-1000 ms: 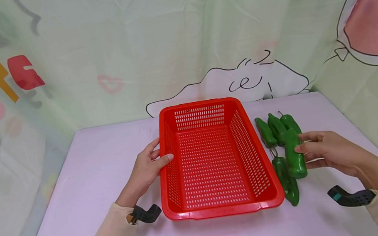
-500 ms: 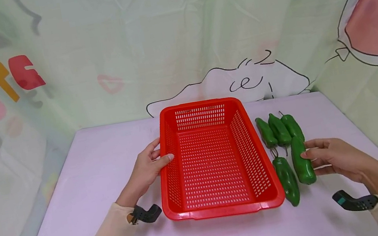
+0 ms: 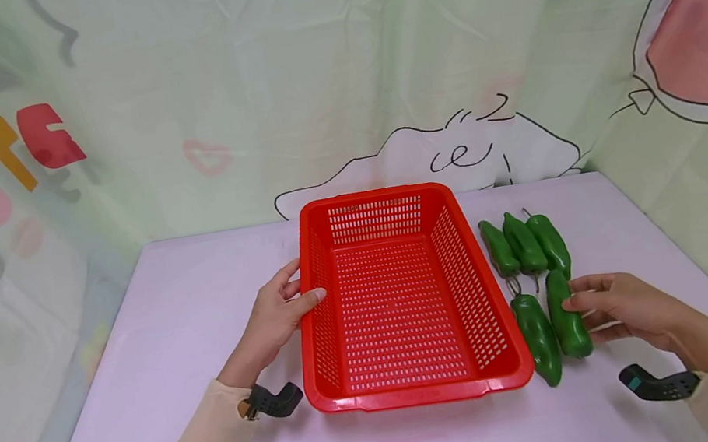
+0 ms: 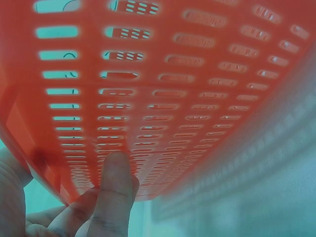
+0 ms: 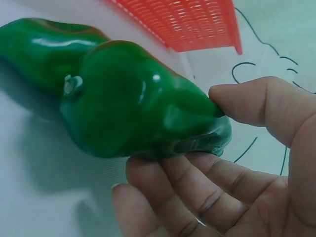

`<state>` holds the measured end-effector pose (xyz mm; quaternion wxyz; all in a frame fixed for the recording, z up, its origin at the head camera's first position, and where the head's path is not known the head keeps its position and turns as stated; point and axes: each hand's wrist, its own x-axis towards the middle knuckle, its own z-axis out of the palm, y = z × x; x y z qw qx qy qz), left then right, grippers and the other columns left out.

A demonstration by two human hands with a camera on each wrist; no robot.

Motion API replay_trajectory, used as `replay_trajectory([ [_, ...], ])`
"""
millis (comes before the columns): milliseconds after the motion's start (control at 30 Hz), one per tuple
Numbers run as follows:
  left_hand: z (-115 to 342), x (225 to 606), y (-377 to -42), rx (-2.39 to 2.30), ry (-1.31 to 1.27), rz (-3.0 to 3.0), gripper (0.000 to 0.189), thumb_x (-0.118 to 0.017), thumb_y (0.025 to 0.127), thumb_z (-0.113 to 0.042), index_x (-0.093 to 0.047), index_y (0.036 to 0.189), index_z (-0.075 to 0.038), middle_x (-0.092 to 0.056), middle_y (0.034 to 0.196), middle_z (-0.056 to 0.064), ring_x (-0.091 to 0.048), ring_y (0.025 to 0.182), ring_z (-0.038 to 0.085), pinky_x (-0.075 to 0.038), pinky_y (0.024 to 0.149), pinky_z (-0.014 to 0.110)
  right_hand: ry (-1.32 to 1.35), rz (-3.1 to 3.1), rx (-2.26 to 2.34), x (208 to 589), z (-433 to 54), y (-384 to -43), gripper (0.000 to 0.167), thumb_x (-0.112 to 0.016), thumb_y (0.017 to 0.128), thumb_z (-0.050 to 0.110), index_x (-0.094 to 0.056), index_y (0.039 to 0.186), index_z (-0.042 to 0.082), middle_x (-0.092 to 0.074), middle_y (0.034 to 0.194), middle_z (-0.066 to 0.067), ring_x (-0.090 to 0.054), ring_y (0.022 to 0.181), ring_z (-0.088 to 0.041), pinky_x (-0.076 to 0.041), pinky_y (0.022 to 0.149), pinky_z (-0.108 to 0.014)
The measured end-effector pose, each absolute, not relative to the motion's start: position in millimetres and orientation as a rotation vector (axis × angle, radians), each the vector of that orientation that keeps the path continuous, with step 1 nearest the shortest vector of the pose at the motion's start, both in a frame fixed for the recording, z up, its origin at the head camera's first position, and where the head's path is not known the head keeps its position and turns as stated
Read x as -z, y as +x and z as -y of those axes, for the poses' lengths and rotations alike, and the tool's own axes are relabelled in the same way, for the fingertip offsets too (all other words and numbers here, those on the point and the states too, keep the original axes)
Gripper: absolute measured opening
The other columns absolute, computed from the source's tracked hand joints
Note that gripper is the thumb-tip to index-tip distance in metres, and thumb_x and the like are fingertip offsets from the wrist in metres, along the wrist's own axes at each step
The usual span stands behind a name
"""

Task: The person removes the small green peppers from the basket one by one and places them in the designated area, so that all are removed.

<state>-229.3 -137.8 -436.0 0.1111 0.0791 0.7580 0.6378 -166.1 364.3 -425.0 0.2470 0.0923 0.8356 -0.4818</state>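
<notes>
On the left side of a red plastic basket (image 3: 420,396), my left hand (image 3: 272,318) grips the rim, thumb over the inside edge and fingers outside. The left wrist view shows its fingers (image 4: 116,192) against the slotted outer wall. To the right of the basket, my right hand (image 3: 633,310) holds a glossy green pepper (image 3: 566,318) between thumb and fingers. In the right wrist view the thumb lies on top of this pepper (image 5: 133,98) and the fingers are under it. Another green pepper (image 3: 538,338) lies just left of it, along the basket.
Behind the held pepper, more green peppers lie in a row: one by the basket (image 3: 500,249), a middle one (image 3: 524,242) and a right one (image 3: 547,238). A printed cloth (image 3: 330,83) hangs behind the pale table (image 3: 212,262).
My right hand has lowered the held pepper toward the near side and slightly right, away from lying over the other peppers. My left hand and the basket have stayed in place.
</notes>
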Motion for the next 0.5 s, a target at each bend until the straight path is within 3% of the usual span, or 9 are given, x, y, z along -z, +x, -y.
replay_trajectory([
  [500,137,433,-229,-1.883,0.244,-2.209,0.074,-0.071,0.100,-0.017,-0.033,0.163,-0.012,-0.063,0.139,0.024,-0.074,0.106,0.038,-0.065,0.081,0.042,0.295,-2.263,1.294,440,-362,-166,0.066,-0.060,0.104,0.028,-0.039,0.148,-0.016,-0.070,0.100,-0.003,-0.067,0.088,-0.021,-0.064,0.078,-0.036],
])
